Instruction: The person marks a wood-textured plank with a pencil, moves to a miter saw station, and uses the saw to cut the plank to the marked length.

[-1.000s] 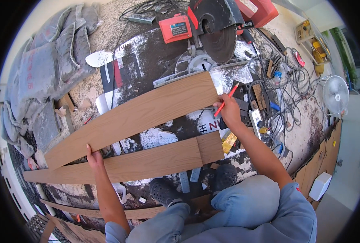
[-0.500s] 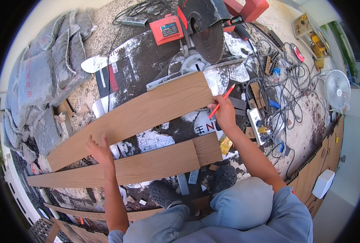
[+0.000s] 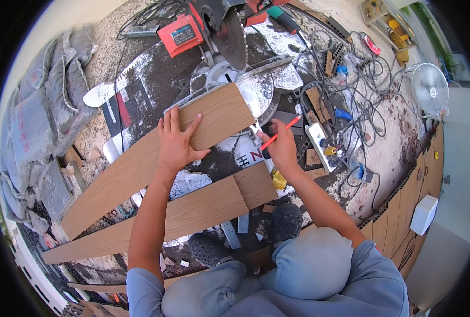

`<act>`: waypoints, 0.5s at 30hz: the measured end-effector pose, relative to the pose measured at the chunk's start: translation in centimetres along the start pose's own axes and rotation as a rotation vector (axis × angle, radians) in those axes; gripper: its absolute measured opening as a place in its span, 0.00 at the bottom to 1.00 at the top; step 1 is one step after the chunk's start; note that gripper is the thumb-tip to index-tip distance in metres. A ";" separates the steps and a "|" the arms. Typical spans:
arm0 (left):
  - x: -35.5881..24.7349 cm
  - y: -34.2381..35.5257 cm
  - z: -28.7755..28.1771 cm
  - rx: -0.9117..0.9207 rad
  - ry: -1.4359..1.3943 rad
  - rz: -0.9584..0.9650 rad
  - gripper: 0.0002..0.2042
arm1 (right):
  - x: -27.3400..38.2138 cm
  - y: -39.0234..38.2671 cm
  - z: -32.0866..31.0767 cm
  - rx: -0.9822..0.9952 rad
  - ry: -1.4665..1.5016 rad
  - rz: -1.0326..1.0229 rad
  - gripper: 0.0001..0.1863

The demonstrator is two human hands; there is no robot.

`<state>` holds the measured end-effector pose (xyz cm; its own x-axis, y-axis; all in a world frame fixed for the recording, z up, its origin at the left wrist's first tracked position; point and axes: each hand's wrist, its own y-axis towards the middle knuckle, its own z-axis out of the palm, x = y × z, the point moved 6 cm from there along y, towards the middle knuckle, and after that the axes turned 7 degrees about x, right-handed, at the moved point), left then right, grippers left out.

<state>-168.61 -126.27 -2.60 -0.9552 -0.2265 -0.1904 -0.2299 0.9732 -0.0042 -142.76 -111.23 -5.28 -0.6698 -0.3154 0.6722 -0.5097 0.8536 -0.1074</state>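
Observation:
My left hand [image 3: 178, 140] lies with fingers spread on a long wood-grain plank [image 3: 124, 166], near its right end. The plank rests slanting across the base of a mitre saw [image 3: 221, 74], whose toothed blade [image 3: 230, 42] is raised behind it. Just off the plank's right end, my right hand [image 3: 281, 148] is closed around a red pencil [image 3: 283, 132]. Its fingertips are near a metal part at the front of the saw base; whether they touch it is unclear. A second plank [image 3: 192, 217] lies nearer me, with a short board piece [image 3: 256, 185] at its right end.
Grey sacks [image 3: 39, 121] are piled at the left. Tangled cables [image 3: 372, 100] and a white power strip [image 3: 319, 148] lie at the right, with a fan [image 3: 429, 91] beyond. A green-handled power tool [image 3: 283, 20] lies behind the saw. My shoes [image 3: 208, 249] are close to the nearer plank.
My left hand has moved right along the plank and now lies flat on it. My right hand has left the plank's end, still holding the pencil. The whole view has shifted.

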 end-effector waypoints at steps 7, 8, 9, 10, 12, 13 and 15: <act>-0.1 0.0 0.0 -0.016 -0.048 0.029 0.47 | -3.8 -2.4 2.3 0.258 0.161 0.174 0.33; 0.0 -0.1 -0.1 -0.015 -0.052 0.029 0.47 | -3.6 -2.4 2.6 0.308 0.189 0.193 0.33; 0.1 -0.3 -0.1 -0.014 -0.055 0.028 0.47 | -3.3 -2.5 2.7 0.314 0.193 0.196 0.33; 0.2 -0.6 -0.1 -0.007 -0.053 0.025 0.47 | -2.8 -2.7 3.0 0.333 0.165 0.185 0.33; 0.1 -0.4 0.1 0.008 -0.052 0.034 0.47 | -2.5 -2.2 3.7 0.345 0.136 0.170 0.33; 0.1 -0.2 0.2 0.008 -0.051 0.034 0.47 | -2.6 -2.0 4.1 0.326 0.108 0.180 0.32; 0.2 -0.1 0.4 0.022 -0.020 0.027 0.48 | -2.4 -2.2 4.5 0.284 0.112 0.177 0.29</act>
<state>-168.69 -126.44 -3.00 -0.9571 -0.1993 -0.2104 -0.1997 0.9797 -0.0199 -142.43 -114.20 -9.98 -0.7057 -0.1122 0.6996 -0.5315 0.7368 -0.4180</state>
